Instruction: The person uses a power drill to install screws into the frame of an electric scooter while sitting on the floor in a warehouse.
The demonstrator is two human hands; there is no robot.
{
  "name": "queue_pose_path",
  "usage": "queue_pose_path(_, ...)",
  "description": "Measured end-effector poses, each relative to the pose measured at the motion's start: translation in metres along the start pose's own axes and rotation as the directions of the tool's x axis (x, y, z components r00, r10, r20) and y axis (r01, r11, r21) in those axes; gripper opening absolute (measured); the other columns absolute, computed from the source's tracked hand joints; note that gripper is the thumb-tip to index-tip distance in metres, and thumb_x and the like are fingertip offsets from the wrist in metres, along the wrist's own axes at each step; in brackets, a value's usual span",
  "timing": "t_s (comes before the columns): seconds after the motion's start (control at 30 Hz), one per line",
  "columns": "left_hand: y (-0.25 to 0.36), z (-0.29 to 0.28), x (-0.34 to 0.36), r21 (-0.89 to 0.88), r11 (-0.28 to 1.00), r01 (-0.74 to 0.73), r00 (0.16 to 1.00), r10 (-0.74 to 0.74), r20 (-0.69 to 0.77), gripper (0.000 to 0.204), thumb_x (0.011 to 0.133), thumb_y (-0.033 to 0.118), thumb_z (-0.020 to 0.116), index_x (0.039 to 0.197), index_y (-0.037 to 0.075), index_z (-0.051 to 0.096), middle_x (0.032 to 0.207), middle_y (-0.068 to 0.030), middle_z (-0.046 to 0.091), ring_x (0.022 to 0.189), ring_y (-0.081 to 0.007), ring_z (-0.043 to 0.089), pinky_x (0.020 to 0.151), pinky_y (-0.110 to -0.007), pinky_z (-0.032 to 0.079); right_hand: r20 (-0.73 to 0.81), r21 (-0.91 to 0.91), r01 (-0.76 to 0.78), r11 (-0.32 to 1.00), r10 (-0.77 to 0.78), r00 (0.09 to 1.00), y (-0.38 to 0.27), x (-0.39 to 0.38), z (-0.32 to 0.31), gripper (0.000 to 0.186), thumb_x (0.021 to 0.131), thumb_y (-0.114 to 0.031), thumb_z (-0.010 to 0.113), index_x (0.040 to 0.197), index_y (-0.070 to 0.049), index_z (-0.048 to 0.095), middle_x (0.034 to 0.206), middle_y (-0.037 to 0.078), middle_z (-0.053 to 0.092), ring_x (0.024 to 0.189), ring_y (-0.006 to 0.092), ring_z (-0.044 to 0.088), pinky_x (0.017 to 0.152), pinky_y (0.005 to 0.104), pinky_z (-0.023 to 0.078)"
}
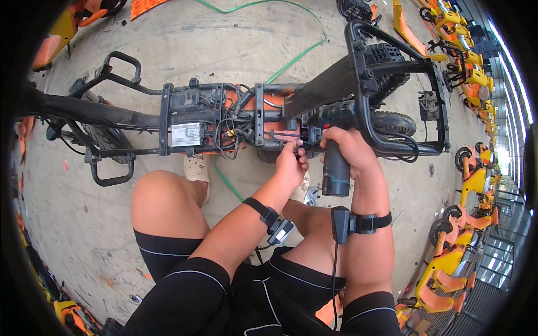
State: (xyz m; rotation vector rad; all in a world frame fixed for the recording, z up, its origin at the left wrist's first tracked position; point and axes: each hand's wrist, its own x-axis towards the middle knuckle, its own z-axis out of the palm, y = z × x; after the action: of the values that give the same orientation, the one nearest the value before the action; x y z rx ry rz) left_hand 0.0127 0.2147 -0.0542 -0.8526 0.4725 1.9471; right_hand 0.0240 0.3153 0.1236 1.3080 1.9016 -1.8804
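Black metal scooter frame (259, 115) stretched crosswise in front of the person; right hand (355, 151) wrapped round a dark power driver (336, 173), nose pointed in at the frame; left hand (290, 166) just beside it, fingers curled — cannot tell whether they pinch anything; likeliest trouble: driver twisting under load, its tip skidding off and catching those nearby fingers; loose cables (235, 133) along the frame could snag or get nicked — same cause.
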Motion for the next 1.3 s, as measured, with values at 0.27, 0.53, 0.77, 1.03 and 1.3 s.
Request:
queue_pose_path(0.27, 0.027, 0.047, -0.059, 0.250, 0.947, -0.204, 0.973, 0.225, -0.059, 0.021, 0.098, 0.031, 0.052, 0.102, 0.010, 0.054, 0.074, 0.0018, 0.047, 0.060, -0.0104, 0.041, 0.053, -0.027, 0.033, 0.065, 0.094, -0.024, 0.995, 0.018, 0.998, 0.007, 0.014, -0.009, 0.023, 0.087, -0.024, 0.066, 0.087, -0.002, 0.063, 0.071, 0.009, 0.063, 0.052, 0.0221, 0.062, 0.049, 0.0344, 0.052)
queue_pose_path(0.53, 0.085, 0.099, -0.164, 0.291, 0.899, -0.328, 0.935, 0.265, 0.234, 0.022, 0.098, 0.027, 0.054, 0.109, 0.007, 0.054, 0.077, -0.0002, 0.047, 0.061, -0.0106, 0.044, 0.053, -0.026, 0.035, 0.050, 0.131, -0.021, 0.991, 0.015, 0.999, 0.009, 0.016, -0.006, 0.022, 0.087, -0.023, 0.066, 0.089, -0.001, 0.064, 0.073, 0.011, 0.065, 0.054, 0.0238, 0.062, 0.050, 0.0375, 0.054)
queue_pose_path(0.77, 0.100, 0.082, -0.185, 0.309, 0.906, -0.291, 0.950, 0.235, 0.207, 0.019, 0.097, 0.024, 0.056, 0.105, 0.007, 0.057, 0.077, -0.0003, 0.049, 0.064, -0.0112, 0.044, 0.055, -0.027, 0.036, 0.030, 0.135, 0.044, 0.990, -0.049, 0.998, 0.001, 0.000, 0.002, 0.019, 0.084, -0.016, 0.067, 0.089, 0.002, 0.065, 0.073, 0.012, 0.065, 0.054, 0.0248, 0.062, 0.051, 0.0379, 0.056)
queue_pose_path(1.03, 0.114, 0.084, -0.186, 0.370, 0.866, -0.337, 0.929, 0.242, 0.280, 0.017, 0.099, 0.023, 0.053, 0.104, 0.008, 0.056, 0.081, -0.0004, 0.050, 0.066, -0.0120, 0.046, 0.056, -0.027, 0.036, 0.223, -0.392, 0.172, 0.904, -0.088, 0.971, 0.011, -0.006, 0.014, 0.047, 0.073, -0.010, 0.074, 0.117, 0.003, 0.061, 0.094, 0.012, 0.067, 0.071, 0.0216, 0.065, 0.060, 0.0356, 0.054)
queue_pose_path(1.3, 0.133, 0.089, -0.179, 0.461, 0.798, -0.387, 0.917, 0.279, 0.286, 0.027, 0.096, 0.021, 0.055, 0.115, 0.002, 0.059, 0.093, -0.0049, 0.059, 0.077, -0.0139, 0.054, 0.066, -0.029, 0.044, 0.197, -0.453, 0.330, 0.828, -0.267, 0.943, 0.007, -0.022, -0.020, 0.047, 0.075, -0.007, 0.066, 0.122, -0.002, 0.062, 0.086, 0.009, 0.068, 0.068, 0.0168, 0.065, 0.060, 0.0323, 0.052)
